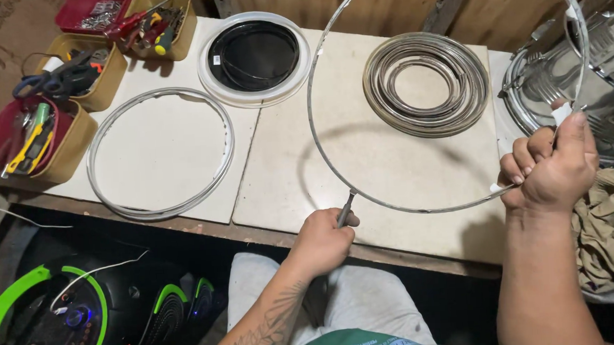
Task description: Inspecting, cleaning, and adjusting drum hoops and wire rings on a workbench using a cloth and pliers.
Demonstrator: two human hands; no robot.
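**Both hands on the big metal hoop, tool at its lower edge**

Nearest us: our lap, grey trousers and a green shirt hem, cut off by the bottom edge. Down left sits a black speaker (pixel 58 318) with green trim, partly out of frame, with a white cable (pixel 94 271) across it.

Our left hand (pixel 322 242) is clenched around a thin metal tool (pixel 346 209); only the tip shows above the fist, so we can't tell what kind of tool it is. The tip touches the lower rim of the large metal hoop (pixel 319 134).

Our right hand (pixel 552 169) is closed around the hoop where its two ends meet, thumb up against the strip. A white tag (pixel 562 112) sits on the strip just above the thumb. The hoop is held tilted above the table (pixel 286 173), casting a shadow; its top is cut off by the frame.

Right of the hand: a crumpled cloth (pixel 610 228), and behind it shiny metal parts (pixel 565 71), cropped and hard to make out.

On the table: a flat ring (pixel 95 144) to the left, a coil of metal strip (pixel 426 84) mid-right, and a white ring with a black disc inside (pixel 254 57) further back.

Far left: tool bins (pixel 75 79) with cutters, pliers and screwdrivers; the contents are jumbled.
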